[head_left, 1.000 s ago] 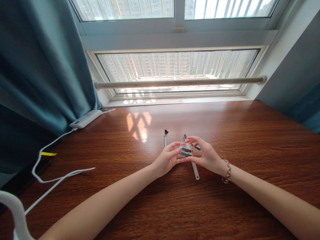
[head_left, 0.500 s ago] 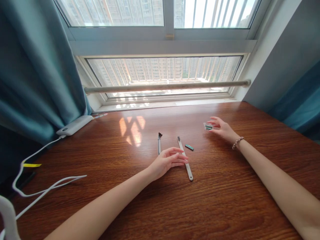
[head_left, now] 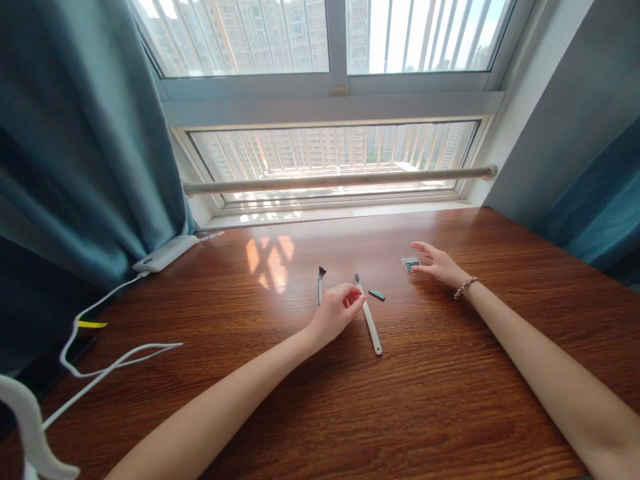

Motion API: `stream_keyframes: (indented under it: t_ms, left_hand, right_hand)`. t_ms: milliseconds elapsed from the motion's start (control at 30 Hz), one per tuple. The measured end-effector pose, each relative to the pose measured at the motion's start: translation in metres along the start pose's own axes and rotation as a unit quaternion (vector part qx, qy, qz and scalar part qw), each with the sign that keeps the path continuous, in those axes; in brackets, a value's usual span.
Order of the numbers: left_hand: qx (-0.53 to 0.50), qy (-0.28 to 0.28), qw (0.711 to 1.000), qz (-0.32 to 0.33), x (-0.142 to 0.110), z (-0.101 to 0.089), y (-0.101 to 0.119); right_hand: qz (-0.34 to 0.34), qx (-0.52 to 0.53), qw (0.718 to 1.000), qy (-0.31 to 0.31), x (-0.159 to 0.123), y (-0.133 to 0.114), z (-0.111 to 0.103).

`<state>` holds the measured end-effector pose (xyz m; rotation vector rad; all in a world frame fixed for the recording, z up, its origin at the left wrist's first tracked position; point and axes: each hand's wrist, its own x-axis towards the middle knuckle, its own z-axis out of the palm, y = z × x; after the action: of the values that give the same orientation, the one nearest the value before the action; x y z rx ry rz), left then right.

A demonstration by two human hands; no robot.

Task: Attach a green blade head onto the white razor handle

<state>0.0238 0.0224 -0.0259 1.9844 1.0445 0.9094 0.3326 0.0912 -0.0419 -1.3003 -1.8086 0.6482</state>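
My left hand (head_left: 336, 312) is closed in a pinch at the upper part of a pale toothbrush (head_left: 371, 327) with dark bristles, which lies on the table. Partly behind that hand is a grey razor handle (head_left: 320, 288) with a black top end. Just right of the toothbrush lies a teal-and-black razor cartridge (head_left: 377, 294). Further right, a small clear case (head_left: 411, 265) shows teal-and-black cartridges inside. My right hand (head_left: 436, 263) is beside this case, fingers and thumb apart; the thumb tip is at its edge, and I cannot tell if it touches.
The brown wooden table (head_left: 320, 413) reaches to the window. A white power bank (head_left: 166, 254) lies at the left by a blue curtain (head_left: 90, 133), with a white cable (head_left: 95, 380) trailing forward. A curved white object (head_left: 30, 427) stands at the front left corner.
My left fingers have drawn together from a loose spread into a pinch at the toothbrush. My right fingers have lifted off the clear case and opened wider. The view has shifted slightly.
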Motion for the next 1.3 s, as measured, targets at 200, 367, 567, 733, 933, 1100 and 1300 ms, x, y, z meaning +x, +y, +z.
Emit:
stream_keyframes:
  t_ms: [200, 367, 567, 733, 933, 1100, 1300]
  left_hand:
    - [0.344, 0.014, 0.938, 0.033, 0.029, 0.029, 0.017]
    - [0.394, -0.015, 0.919, -0.02, 0.041, 0.041, 0.017]
    - [0.422, 0.016, 0.906, -0.034, 0.038, 0.039, 0.01]
    - [0.454, 0.059, 0.888, -0.041, 0.033, 0.036, 0.005]
    - [0.389, 0.07, 0.919, -0.006, 0.036, 0.032, 0.006]
    - [0.058, 0.174, 0.983, -0.006, 0.035, 0.004, 0.014]
    - [-0.57, 0.038, 0.796, -0.202, 0.007, -0.018, 0.01]
  right_hand:
    - [0.005, 0.043, 0.998, 0.044, -0.001, -0.023, 0.007]
    - [-0.002, 0.096, 0.995, 0.042, -0.009, -0.063, 0.013]
    - [0.024, 0.117, 0.992, 0.043, -0.034, -0.094, 0.03]
    - [0.045, 0.12, 0.991, 0.029, -0.048, -0.103, 0.047]
    - [0.034, 0.086, 0.994, 0.061, -0.047, -0.11, 0.059]
    - [0.038, -0.043, 0.994, 0.089, -0.057, -0.116, 0.081]
    - [0.012, -0.149, 0.988, -0.044, -0.074, -0.119, 0.112]
